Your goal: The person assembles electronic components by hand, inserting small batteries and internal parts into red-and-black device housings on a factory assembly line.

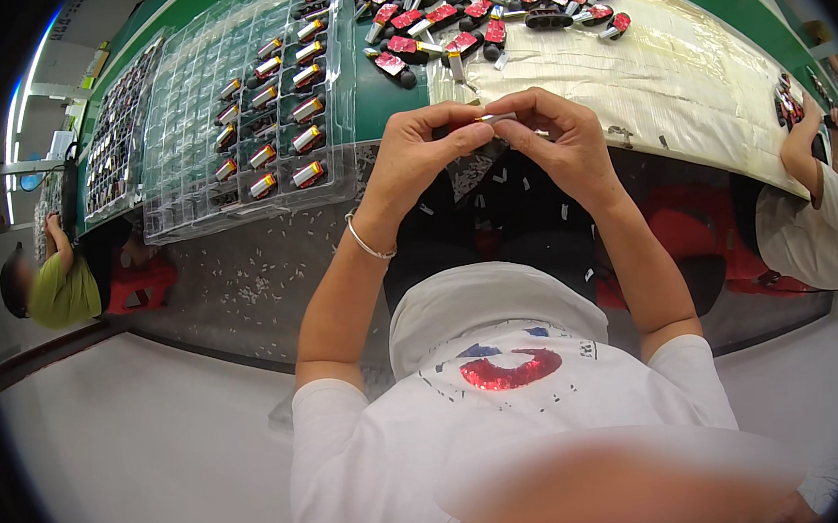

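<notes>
My left hand (437,148) and my right hand (558,137) meet at the table's near edge, thumbs and forefingers pinched together. Between the fingertips is a small part (489,119) with a silver face and a bit of yellow, mostly covered by the fingers. It resembles the silver, yellow-ended battery pieces nearby. Just beyond my hands, a pile of small black parts with red tops and silver pieces (441,14) lies spread out. To the left, a clear compartment tray (204,111) holds rows of similar parts (306,139), silver side up.
A pale, tape-covered mat (689,87) lies on the green table (383,99). Further left stands another filled tray (124,136). White scraps litter the floor (255,283). One person (66,281) sits at far left, another (815,224) at right, near red stools.
</notes>
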Motion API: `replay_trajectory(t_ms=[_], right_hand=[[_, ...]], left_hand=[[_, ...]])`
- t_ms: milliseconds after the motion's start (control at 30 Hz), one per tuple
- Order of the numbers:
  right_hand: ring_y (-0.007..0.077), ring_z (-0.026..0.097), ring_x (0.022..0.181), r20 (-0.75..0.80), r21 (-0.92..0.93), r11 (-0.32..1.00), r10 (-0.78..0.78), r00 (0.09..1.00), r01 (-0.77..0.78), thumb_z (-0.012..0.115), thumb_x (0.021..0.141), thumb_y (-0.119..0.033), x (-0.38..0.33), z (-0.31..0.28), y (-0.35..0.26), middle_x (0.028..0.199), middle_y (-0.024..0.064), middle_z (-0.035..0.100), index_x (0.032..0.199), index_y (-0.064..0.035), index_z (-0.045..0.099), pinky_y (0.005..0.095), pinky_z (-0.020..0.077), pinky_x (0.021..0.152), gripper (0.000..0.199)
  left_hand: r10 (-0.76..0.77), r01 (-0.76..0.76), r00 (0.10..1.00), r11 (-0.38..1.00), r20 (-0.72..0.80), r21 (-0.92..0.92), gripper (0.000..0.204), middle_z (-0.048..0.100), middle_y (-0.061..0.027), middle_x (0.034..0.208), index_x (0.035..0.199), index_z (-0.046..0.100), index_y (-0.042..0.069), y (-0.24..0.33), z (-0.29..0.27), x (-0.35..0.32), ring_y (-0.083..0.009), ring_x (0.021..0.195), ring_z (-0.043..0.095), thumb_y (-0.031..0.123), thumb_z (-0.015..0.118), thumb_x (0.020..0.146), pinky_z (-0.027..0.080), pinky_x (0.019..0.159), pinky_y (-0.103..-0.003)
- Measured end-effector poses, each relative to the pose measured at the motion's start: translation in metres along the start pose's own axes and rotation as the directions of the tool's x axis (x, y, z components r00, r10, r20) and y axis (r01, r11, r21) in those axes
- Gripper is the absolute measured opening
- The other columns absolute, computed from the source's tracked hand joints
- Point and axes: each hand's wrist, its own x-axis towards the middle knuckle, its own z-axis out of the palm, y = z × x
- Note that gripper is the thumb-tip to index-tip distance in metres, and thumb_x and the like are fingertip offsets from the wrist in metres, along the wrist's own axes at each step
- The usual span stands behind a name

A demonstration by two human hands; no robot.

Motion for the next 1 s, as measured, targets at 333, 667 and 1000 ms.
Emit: replay_trajectory(t_ms=[333,667,1000], right_hand=[[0.0089,0.066,0.079,0.056,0.279,0.946,0.153,0.987,-0.162,0.056,0.095,-0.007,-0.006,0.001,-0.001,0.092,0.0069,0.069,0.115,0.0027,0.065,0.0209,0.0544,0.074,0.024],[0.0082,0.065,0.076,0.066,0.261,0.948,0.169,0.983,-0.181,0.056,0.095,-0.01,-0.004,-0.001,-0.004,0.088,0.0057,0.069,0.11,0.0022,0.068,0.0204,0.0537,0.07,0.022],[0.0092,0.066,0.075,0.13,0.401,0.881,0.214,0.968,-0.249,0.056,0.092,-0.006,-0.005,-0.002,-0.005,0.085,0.0072,0.068,0.116,0.0024,0.066,0.0209,0.0552,0.072,0.027]], left_hand=[[-0.134,0.136,0.989,0.99,-0.066,0.036,0.019,0.071,-0.006,0.087,0.097,0.071,-0.003,0.0,0.001,-0.011,-0.0089,0.079,0.064,0.014,0.068,0.09,0.05,0.075,-0.021],[-0.02,0.027,0.99,0.998,-0.139,0.054,0.019,0.07,-0.0066,0.084,0.099,0.07,-0.003,0.002,0.014,-0.022,-0.008,0.079,0.064,0.013,0.065,0.091,0.049,0.074,-0.019],[-0.082,0.066,0.98,0.994,-0.18,-0.092,0.018,0.07,-0.0063,0.083,0.096,0.071,-0.003,0.002,0.014,-0.024,-0.0081,0.076,0.062,0.013,0.063,0.091,0.046,0.075,-0.021]])
